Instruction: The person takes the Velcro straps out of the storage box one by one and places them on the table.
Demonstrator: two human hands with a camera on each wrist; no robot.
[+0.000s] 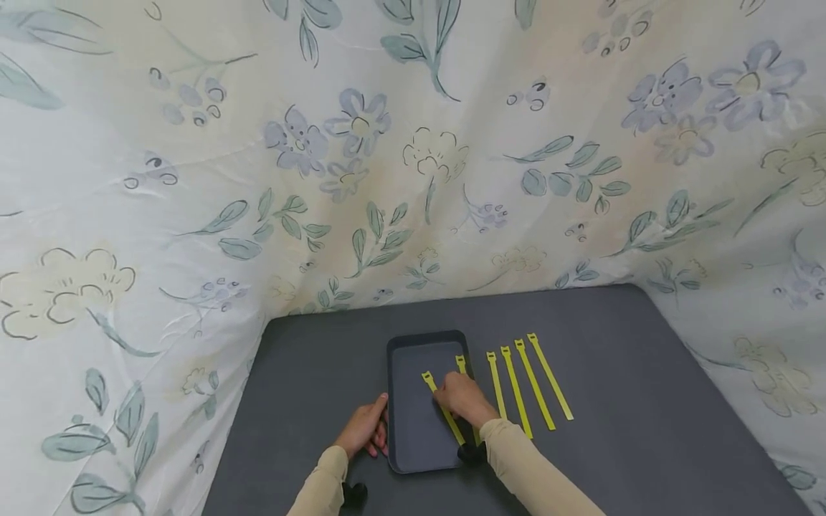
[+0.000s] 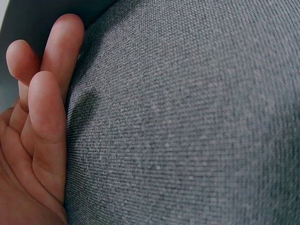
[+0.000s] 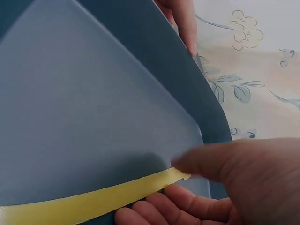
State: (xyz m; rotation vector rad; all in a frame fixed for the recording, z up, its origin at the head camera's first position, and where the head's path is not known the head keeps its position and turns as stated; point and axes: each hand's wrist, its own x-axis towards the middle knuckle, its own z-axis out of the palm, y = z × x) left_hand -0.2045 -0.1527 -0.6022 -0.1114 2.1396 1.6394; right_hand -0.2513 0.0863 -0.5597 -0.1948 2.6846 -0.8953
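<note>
A dark grey rectangular tray (image 1: 413, 437) lies on the table. My right hand (image 1: 461, 396) is over its right half and pinches a yellow cable strap (image 3: 98, 202) between thumb and fingers. That strap slants along the tray floor, its slotted head at the far end. A second yellow strap (image 1: 461, 364) lies by the tray's right wall, partly hidden by my hand. My left hand (image 1: 365, 428) rests at the tray's left side, thumb on the rim. In the left wrist view its fingers (image 2: 47, 108) are loosely bent beside the grey cloth surface.
Several more yellow straps (image 1: 521, 380) lie side by side on the grey table (image 1: 632, 401), right of the tray. A floral curtain (image 1: 413, 165) hangs behind the table and around its sides. A small black object (image 1: 354, 494) is at my left wrist.
</note>
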